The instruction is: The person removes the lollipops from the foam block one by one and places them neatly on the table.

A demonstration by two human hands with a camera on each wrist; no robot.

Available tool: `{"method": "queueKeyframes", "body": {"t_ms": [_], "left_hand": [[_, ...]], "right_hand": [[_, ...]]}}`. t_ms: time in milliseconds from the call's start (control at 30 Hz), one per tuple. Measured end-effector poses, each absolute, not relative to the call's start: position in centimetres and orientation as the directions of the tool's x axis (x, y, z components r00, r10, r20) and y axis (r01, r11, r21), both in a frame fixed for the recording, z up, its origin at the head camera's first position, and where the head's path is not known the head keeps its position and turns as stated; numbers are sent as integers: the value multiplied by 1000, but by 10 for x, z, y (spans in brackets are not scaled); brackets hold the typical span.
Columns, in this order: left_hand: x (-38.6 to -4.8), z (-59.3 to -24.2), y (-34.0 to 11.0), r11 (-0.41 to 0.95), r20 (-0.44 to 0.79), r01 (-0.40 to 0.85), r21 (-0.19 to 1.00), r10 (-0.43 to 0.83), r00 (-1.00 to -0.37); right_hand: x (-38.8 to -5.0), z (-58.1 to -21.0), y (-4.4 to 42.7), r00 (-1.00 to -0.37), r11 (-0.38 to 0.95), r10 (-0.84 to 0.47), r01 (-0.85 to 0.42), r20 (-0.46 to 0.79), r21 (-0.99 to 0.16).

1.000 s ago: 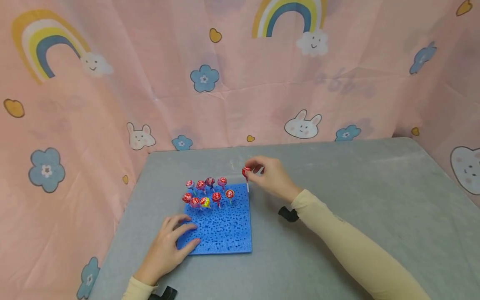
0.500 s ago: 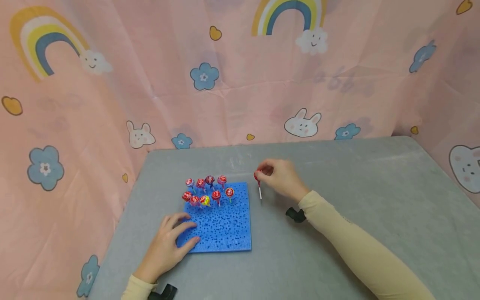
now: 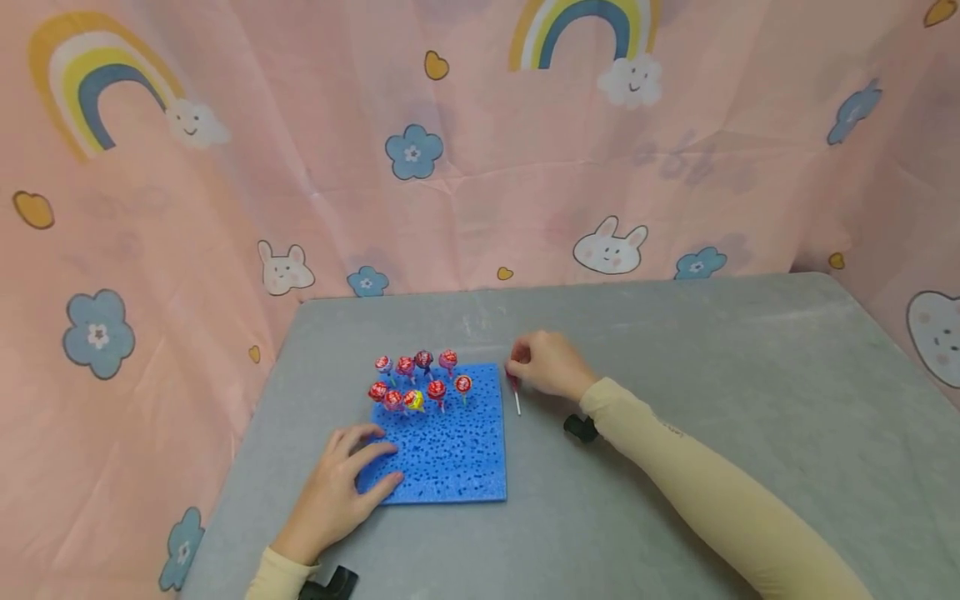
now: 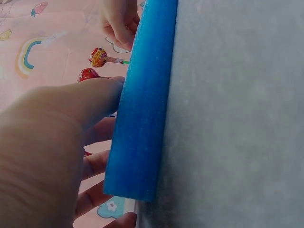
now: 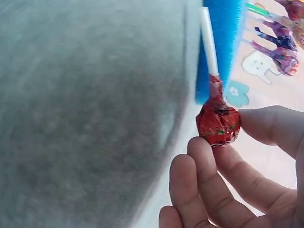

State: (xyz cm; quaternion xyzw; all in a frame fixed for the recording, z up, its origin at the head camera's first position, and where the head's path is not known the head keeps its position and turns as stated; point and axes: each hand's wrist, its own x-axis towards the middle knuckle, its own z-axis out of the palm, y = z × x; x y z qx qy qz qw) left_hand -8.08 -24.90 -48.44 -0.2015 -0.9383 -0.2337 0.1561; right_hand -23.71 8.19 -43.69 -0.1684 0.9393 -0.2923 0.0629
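A thick blue foam block (image 3: pixel 450 460) lies flat on the grey table, with several wrapped lollipops (image 3: pixel 437 390) standing in two rows toward its back. My left hand (image 3: pixel 333 493) rests on the block's left side, fingers spread; its thumb touches the block near the front edge in the left wrist view. Just right of the block's back right corner, my right hand (image 3: pixel 553 367) pinches a red-wrapped lollipop (image 5: pixel 218 124) by its candy head between thumb and fingers. The white stick (image 3: pixel 517 404) points down and is apart from the block in the head view.
The grey table (image 3: pixel 675 400) stretches to the right and in front of the block. Behind it hangs a pink curtain (image 3: pixel 480 167) with rainbows, rabbits and flowers. Black wrist straps (image 3: pixel 580 428) sit by both sleeves.
My right hand has carried the red lollipop from the block's back right corner out to the right, then lower and slightly nearer. My left hand keeps its place.
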Motion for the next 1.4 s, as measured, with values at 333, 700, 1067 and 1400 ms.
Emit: {"method": "queueKeyframes", "body": {"t_ms": [333, 700, 1067, 1400], "left_hand": [[-80, -484, -248, 815, 366, 438, 379, 303, -880], [-79, -485, -249, 818, 358, 430, 381, 299, -885], [-79, -485, -249, 825, 352, 415, 383, 285, -892], [-80, -485, -248, 826, 350, 408, 389, 277, -895]], "right_hand": [[-235, -445, 82, -939, 785, -342, -272, -25, -557], [-228, -440, 83, -950, 767, -305, -283, 61, -576], [-213, -428, 77, -918, 713, -334, -394, 212, -580], [-196, -431, 54, -823, 583, -510, -544, 250, -603]]}}
